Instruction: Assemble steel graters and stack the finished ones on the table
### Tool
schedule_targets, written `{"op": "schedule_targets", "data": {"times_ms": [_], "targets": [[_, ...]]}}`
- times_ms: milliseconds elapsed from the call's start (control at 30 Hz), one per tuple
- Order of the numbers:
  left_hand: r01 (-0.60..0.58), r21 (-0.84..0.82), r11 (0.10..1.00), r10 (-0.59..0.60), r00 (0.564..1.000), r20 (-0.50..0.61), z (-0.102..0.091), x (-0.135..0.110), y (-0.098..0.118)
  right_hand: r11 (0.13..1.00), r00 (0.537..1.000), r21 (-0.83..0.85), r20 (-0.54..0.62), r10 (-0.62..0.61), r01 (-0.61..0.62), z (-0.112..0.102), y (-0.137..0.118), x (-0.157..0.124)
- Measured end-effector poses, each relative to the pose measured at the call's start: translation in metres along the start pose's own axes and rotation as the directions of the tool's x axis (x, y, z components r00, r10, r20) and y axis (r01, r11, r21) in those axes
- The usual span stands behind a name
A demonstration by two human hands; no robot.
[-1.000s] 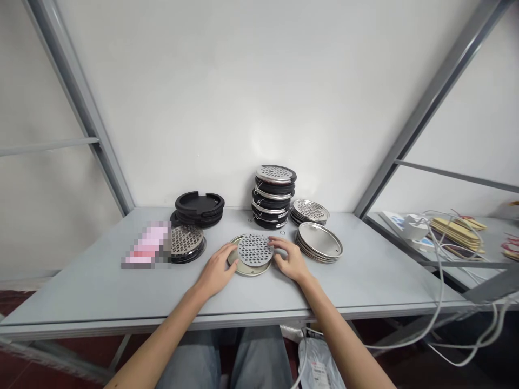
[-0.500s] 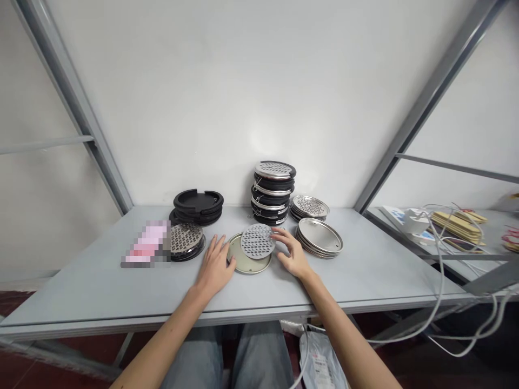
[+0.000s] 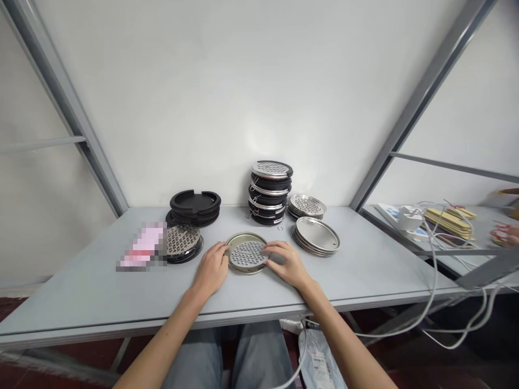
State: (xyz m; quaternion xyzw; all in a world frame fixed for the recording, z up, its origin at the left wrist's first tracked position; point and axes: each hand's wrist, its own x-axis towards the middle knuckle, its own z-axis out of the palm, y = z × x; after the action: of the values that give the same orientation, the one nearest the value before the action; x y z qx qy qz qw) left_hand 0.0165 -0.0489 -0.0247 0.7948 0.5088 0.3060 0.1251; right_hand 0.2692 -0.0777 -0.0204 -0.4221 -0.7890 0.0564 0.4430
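Note:
A round metal lid (image 3: 237, 237) with a raised rim lies on the table in front of me. Inside it sits a grey perforated grater disc (image 3: 248, 254), toward its front. My left hand (image 3: 213, 266) pinches the lid's left rim between thumb and fingers. At the right edge my right hand (image 3: 287, 262) holds the grater disc, thumb in front and fingertips behind. Left of them is a pile of grater discs (image 3: 182, 240). To the right is a stack of plain metal lids (image 3: 317, 236), and behind it lids with grater discs in them (image 3: 307, 205).
A tall stack of black rings and metal lids (image 3: 270, 192) with wire clasps stands by the wall. Black notched rings (image 3: 195, 208) are piled at the back left, near a blurred pink item (image 3: 144, 246). Cables (image 3: 436, 270) hang at right, where another person's hand (image 3: 511, 235) shows.
The grater disc has gone down and left into the lid, my right hand with it. My left hand has closed on the lid's rim. Another person's hand has appeared at far right.

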Motion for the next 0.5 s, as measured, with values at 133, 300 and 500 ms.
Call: {"op": "schedule_targets", "data": {"times_ms": [133,300,500], "targets": [[-0.002,-0.009,1.0,0.002,1.0,-0.005,0.0,0.0,0.0,0.998,0.991,-0.062,0.133,-0.012,0.02,0.0,-0.009,-0.001],[-0.014,0.003,1.0,0.014,1.0,-0.015,0.001,-0.001,0.0,0.994,0.982,-0.103,0.184,0.038,-0.019,-0.002,-0.014,0.003],[-0.01,0.003,1.0,0.01,0.999,-0.041,0.002,-0.002,0.0,0.986,0.979,0.03,0.129,0.16,-0.165,0.0,-0.003,0.002]]}}
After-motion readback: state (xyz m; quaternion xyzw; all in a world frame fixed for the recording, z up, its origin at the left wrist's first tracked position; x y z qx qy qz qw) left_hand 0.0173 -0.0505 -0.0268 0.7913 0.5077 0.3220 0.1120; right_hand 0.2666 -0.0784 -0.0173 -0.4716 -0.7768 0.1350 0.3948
